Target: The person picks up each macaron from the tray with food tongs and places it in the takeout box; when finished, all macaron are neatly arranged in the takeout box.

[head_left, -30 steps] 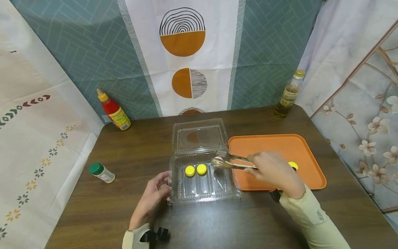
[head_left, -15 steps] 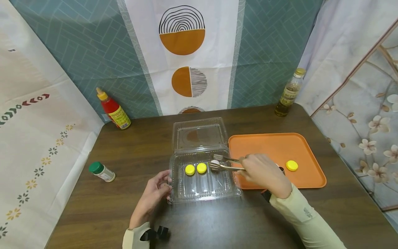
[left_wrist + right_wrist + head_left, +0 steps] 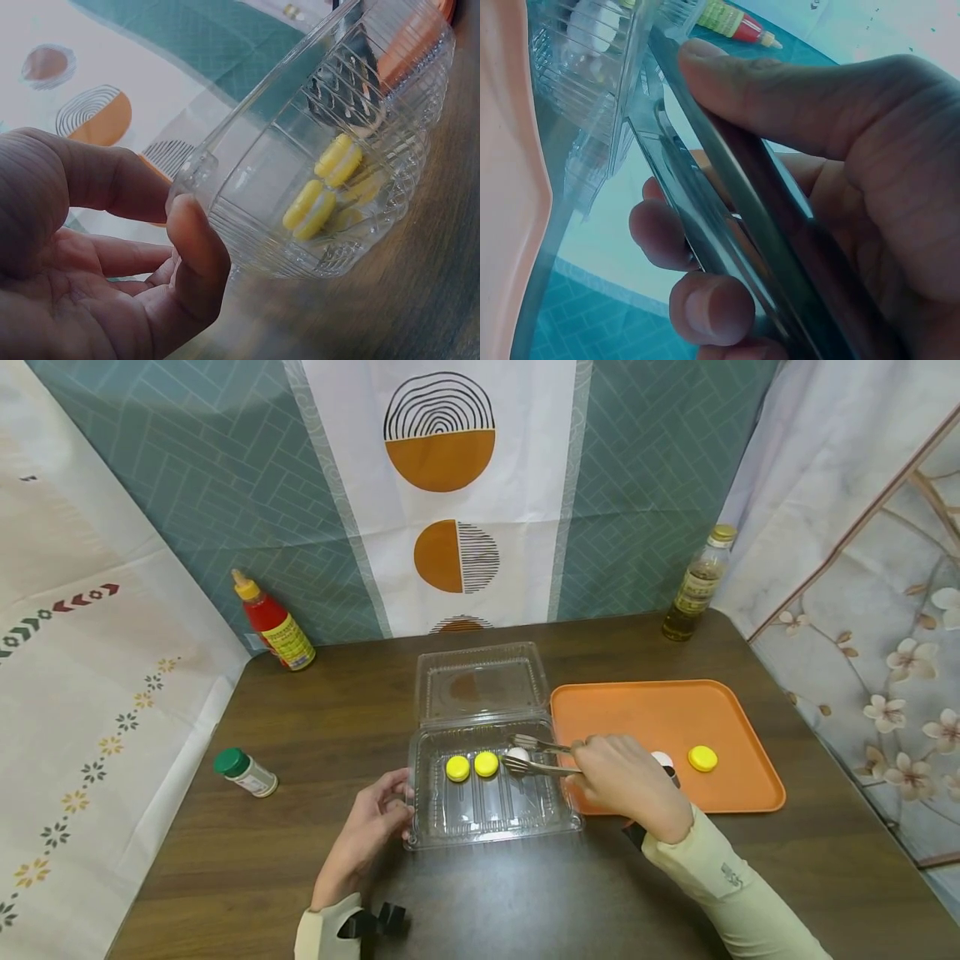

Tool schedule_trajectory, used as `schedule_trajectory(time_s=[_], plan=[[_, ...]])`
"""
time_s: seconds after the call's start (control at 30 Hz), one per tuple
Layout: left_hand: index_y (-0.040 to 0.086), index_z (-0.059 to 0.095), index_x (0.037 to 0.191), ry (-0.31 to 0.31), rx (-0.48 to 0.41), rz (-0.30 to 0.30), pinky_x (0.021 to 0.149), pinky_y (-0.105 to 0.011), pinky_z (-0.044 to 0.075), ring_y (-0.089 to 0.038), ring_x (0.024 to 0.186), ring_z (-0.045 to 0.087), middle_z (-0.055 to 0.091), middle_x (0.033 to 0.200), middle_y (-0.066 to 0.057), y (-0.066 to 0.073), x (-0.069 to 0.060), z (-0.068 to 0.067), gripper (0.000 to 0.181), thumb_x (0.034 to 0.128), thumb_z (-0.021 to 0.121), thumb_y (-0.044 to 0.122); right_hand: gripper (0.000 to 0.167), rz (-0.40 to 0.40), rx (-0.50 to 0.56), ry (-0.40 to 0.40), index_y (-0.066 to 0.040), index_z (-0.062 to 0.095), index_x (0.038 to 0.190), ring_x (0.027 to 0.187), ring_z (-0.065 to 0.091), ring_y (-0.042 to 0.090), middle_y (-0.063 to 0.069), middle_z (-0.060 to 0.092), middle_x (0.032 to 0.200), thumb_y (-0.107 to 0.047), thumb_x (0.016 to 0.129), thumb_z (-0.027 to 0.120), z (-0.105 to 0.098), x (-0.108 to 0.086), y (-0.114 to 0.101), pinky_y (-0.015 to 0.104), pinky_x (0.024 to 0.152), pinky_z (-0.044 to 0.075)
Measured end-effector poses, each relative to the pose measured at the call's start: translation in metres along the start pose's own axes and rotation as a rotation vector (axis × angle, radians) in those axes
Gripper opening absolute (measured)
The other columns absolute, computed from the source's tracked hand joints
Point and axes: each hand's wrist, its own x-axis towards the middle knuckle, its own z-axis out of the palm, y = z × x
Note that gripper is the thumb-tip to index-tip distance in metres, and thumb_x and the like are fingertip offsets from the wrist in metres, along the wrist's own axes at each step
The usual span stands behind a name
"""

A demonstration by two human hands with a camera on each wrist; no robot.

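Note:
In the head view, a clear plastic clamshell container [image 3: 450, 822] stands open on the table. My left hand [image 3: 372, 827] pinches its left rim between thumb and fingers. Two yellow macarons, the left one [image 3: 457, 768] and the right one [image 3: 486, 764], sit side by side inside. To their right is a white round macaron [image 3: 517, 754], between the tips of metal tongs [image 3: 551, 768]. My right hand [image 3: 626, 781] grips these tongs, reaching over the orange tray's left side. Whether the tips touch the white macaron, I cannot tell. The right wrist view shows the tong arms [image 3: 739, 195] between thumb and fingers.
The orange tray [image 3: 637, 702] bears a yellow macaron [image 3: 702, 758] and a white one [image 3: 662, 758] partly behind my right hand. A green-capped shaker [image 3: 246, 772] lies at left. A red sauce bottle [image 3: 273, 622] and an oil bottle [image 3: 697, 585] stand at the back.
My right hand has moved left, bringing the tong tips lower into the container around the white macaron. More of the tray's macarons shows now. The left hand has stayed at the rim.

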Motion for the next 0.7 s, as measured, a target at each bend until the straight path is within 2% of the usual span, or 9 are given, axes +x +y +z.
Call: schedule_trajectory(time_s=[0.4, 0.53, 0.63, 0.7], plan=[[-0.012, 0.044, 0.141, -0.004, 0.011, 0.002, 0.053, -0.027, 0.051, -0.017, 0.063, 0.05, 0.05, 0.106, -0.021, -0.001, 0.0, -0.001, 0.056, 0.0855, 0.052, -0.015, 0.029, 0.009, 0.01, 0.009, -0.006, 0.062, 0.075, 0.046, 0.032, 0.009, -0.003, 0.038, 0.057, -0.021, 0.08, 0.086, -0.002, -0.002, 0.001, 0.021, 0.044, 0.021], [-0.013, 0.044, 0.141, -0.003, 0.014, 0.006, 0.053, -0.027, 0.051, -0.017, 0.062, 0.051, 0.05, 0.105, -0.021, -0.001, -0.001, -0.001, 0.056, 0.0852, 0.052, -0.016, 0.025, 0.025, 0.03, -0.016, -0.003, 0.067, 0.084, 0.048, 0.033, 0.01, -0.003, 0.041, 0.059, -0.02, 0.081, 0.085, -0.006, -0.003, 0.002, 0.022, 0.045, 0.022], [-0.012, 0.045, 0.141, -0.001, 0.019, 0.008, 0.053, -0.027, 0.051, -0.017, 0.062, 0.051, 0.051, 0.105, -0.02, -0.002, 0.0, -0.001, 0.056, 0.0852, 0.052, -0.015, 0.027, 0.045, 0.056, -0.023, -0.001, 0.07, 0.093, 0.049, 0.034, 0.011, -0.003, 0.042, 0.062, -0.021, 0.082, 0.084, -0.011, -0.004, 0.004, 0.023, 0.045, 0.023], [-0.012, 0.045, 0.141, -0.002, 0.02, 0.01, 0.053, -0.027, 0.051, -0.017, 0.061, 0.051, 0.05, 0.105, -0.02, -0.002, 0.0, -0.001, 0.056, 0.0854, 0.052, -0.015, 0.028, 0.056, 0.063, -0.015, -0.001, 0.069, 0.094, 0.049, 0.034, 0.011, -0.003, 0.041, 0.061, -0.022, 0.083, 0.084, -0.014, -0.006, 0.005, 0.023, 0.046, 0.023]])
